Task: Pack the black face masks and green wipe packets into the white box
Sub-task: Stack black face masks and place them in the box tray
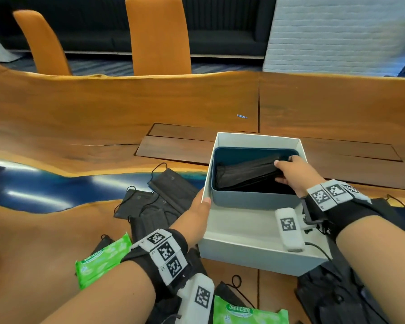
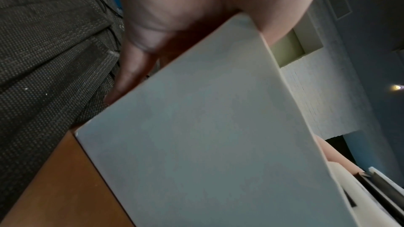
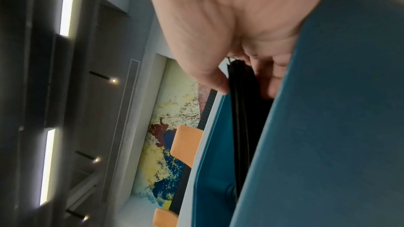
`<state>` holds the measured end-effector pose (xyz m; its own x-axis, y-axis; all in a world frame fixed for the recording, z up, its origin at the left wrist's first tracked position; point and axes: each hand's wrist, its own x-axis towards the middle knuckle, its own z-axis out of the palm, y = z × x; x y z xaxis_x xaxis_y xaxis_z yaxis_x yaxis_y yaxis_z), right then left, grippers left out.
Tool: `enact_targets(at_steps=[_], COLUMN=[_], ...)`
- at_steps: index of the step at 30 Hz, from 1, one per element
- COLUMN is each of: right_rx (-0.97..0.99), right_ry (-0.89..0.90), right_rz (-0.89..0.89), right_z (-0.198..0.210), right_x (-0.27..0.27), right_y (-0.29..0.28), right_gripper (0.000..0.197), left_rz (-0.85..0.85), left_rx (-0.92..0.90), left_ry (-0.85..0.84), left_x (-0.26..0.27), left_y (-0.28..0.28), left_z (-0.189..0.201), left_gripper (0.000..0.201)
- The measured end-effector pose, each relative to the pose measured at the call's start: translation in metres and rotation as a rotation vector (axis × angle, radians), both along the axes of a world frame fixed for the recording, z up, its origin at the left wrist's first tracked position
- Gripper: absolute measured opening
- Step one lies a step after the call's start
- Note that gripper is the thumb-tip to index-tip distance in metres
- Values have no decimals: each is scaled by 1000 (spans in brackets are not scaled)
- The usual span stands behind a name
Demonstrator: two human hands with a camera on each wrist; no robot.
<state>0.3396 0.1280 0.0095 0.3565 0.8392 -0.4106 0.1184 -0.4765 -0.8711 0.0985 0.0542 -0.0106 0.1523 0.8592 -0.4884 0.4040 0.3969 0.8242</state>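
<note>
the right hand (image 1: 294, 174) pinches a stack of black face masks (image 1: 246, 175) between thumb and fingers and holds it inside the blue tray (image 1: 253, 198), which sits in the far part of the white box (image 1: 250, 249). the left hand (image 1: 198, 213) grips the box's left wall, thumb over the rim. that is each grip as the views show it.

the likely trouble, as i judge it: the stack sits tilted in the tray, so on release it may fan out, or an ear loop may catch on the fingers and drag a mask back out. if the left hand lets go, a push could slide the box on the desk (image 1: 103, 108).

left of the box lie more loose masks (image 1: 154, 202), overlapping, loops tangled. near its front left corner is a green wipe packet (image 1: 102, 260); another packet (image 1: 248, 312) lies in front of the box. right of the box is another dark pile of masks (image 1: 337, 293). the left forearm lies over the near masks and packets, so they are partly hidden.
</note>
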Motion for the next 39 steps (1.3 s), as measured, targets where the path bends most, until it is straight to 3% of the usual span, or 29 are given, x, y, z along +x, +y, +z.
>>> enact_targets(at_steps=[4,9,13,16,23,26,31,36,39], right_rx=[-75,-159,-112,-187,-354,-440,-472,-400,-326], right_ry=[-173,-654,-746,-806,-977,-1080,-1207,-1190,-1168], right_rz=[124,389,649,839,1077,1189,1148,926,889], right_z=[2,31,51,64,74,71,62,54,54], right_x=[2,-8,-15,-19,-30,-41,-45,-34,-30], right_y=[2,-12,-24,-28,-27,-27,-18,-13,-13], right_gripper=[50,61,62,63,72,65,49,53,54], left_rz=[7,13,-2,10,32,37,36,37,35], left_rx=[-17,-19,-17,-21,-28,-33,-32,-41,-33], left_ry=[-13,-25,-20,1,23,5,32,31,43], left_x=[2,2,3,3,3,2,4,5,5], left_y=[2,2,2,1,1,0,-1,0,1], left_z=[-2,-4,-3,-3,1,1,5,8,6], left_gripper=[55,60,65,54,47,47,49,50,49])
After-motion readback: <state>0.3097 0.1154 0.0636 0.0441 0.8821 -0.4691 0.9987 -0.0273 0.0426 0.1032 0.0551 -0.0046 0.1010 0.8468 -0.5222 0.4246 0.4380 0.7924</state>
